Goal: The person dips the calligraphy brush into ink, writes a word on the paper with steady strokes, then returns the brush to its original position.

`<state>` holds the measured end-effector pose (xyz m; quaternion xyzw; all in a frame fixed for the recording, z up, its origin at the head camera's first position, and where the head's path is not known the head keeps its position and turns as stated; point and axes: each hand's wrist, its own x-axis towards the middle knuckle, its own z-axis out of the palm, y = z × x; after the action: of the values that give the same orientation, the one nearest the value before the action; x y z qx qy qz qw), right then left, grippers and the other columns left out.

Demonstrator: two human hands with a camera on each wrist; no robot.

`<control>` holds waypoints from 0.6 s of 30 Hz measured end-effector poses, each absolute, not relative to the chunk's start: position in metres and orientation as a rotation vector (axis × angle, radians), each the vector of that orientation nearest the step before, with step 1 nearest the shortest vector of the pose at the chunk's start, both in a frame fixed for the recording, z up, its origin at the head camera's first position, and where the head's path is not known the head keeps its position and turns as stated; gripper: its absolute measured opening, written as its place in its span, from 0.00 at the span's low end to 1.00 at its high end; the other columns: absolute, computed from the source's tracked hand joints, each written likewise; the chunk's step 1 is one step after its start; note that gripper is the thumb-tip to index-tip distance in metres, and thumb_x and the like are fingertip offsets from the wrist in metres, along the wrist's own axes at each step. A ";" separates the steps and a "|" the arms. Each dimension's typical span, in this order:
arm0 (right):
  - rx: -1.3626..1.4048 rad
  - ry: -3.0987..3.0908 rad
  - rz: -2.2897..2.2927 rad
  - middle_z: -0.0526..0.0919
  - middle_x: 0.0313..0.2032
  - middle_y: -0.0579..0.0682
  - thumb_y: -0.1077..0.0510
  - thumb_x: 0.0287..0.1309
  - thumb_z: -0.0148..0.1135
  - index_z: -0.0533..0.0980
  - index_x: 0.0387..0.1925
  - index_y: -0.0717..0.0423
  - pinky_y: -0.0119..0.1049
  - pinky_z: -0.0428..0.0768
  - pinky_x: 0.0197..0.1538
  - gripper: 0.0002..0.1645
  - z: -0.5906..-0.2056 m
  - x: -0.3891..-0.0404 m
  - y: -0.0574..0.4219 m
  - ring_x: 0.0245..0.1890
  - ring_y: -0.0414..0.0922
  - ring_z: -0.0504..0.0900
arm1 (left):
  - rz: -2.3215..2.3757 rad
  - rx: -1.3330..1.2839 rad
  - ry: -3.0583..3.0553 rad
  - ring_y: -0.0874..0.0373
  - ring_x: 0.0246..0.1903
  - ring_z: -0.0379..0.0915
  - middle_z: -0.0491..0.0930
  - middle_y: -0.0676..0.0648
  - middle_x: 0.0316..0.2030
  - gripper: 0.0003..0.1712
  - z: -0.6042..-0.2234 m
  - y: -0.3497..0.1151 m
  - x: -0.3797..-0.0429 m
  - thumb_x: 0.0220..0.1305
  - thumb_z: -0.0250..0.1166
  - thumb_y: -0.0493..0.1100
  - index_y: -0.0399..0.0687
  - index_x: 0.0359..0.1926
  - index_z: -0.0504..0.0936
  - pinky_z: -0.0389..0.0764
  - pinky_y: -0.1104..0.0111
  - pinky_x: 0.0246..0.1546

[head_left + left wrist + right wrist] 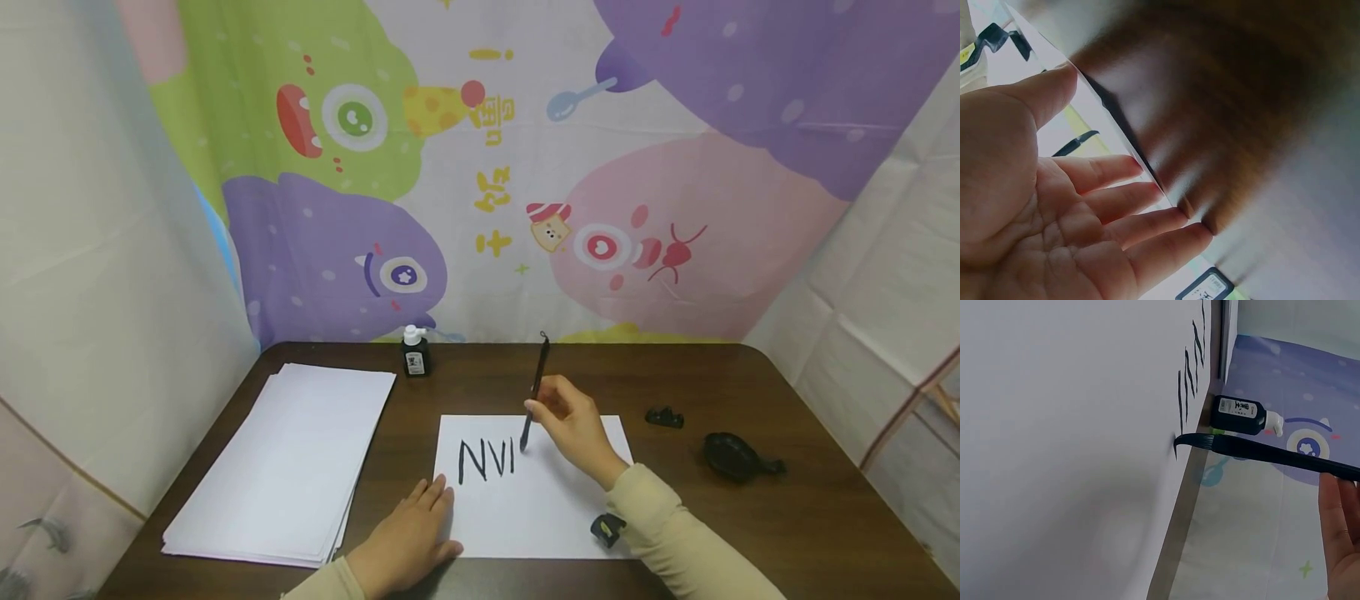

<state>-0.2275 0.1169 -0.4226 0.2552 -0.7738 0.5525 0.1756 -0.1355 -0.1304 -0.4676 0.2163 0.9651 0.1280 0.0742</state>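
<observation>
My right hand [573,425] pinches a black writing brush [535,392] that stands almost upright. Its bent bristle tip touches a white sheet of paper [540,517], just right of the black letters "NVI" [486,461]. In the right wrist view a short fresh ink mark shows under the bristles of the brush [1197,442]. My left hand [412,529] lies at the sheet's left edge, fingers extended and thumb apart. The left wrist view shows the palm side of the left hand [1085,212], fingertips against the surface.
A stack of white paper [285,462] lies on the left of the brown table [697,542]. At the back stands a black ink bottle [416,354] with a white cap. To the right are a small black brush rest [664,417] and a black dish with a handle [735,457].
</observation>
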 end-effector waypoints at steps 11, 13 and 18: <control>0.691 -2.252 1.534 0.80 0.29 0.58 0.71 0.56 0.65 0.74 0.39 0.67 0.32 0.86 0.37 0.10 -0.430 -0.227 0.118 0.32 0.48 0.84 | 0.382 0.650 2.898 0.31 0.66 0.63 0.65 0.31 0.68 0.42 -0.469 -0.131 -0.135 0.61 0.67 0.57 0.31 0.65 0.69 0.72 0.40 0.59; 0.686 -2.264 1.536 0.80 0.30 0.57 0.70 0.56 0.65 0.74 0.40 0.65 0.32 0.86 0.37 0.10 -0.436 -0.230 0.120 0.32 0.47 0.84 | 0.385 0.651 2.897 0.31 0.66 0.63 0.65 0.31 0.68 0.42 -0.469 -0.131 -0.135 0.60 0.67 0.56 0.31 0.65 0.69 0.71 0.40 0.59; 0.685 -2.279 1.523 0.80 0.30 0.53 0.66 0.57 0.67 0.75 0.41 0.60 0.31 0.85 0.36 0.11 -0.445 -0.233 0.123 0.34 0.45 0.85 | 0.391 0.650 2.891 0.31 0.66 0.62 0.65 0.31 0.68 0.42 -0.467 -0.130 -0.136 0.60 0.67 0.56 0.31 0.65 0.69 0.71 0.40 0.60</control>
<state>-0.2331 0.1231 -0.4448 0.2395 -0.7965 0.5323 0.1576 -0.1358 -0.1305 -0.4672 0.2168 0.9644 0.1304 0.0764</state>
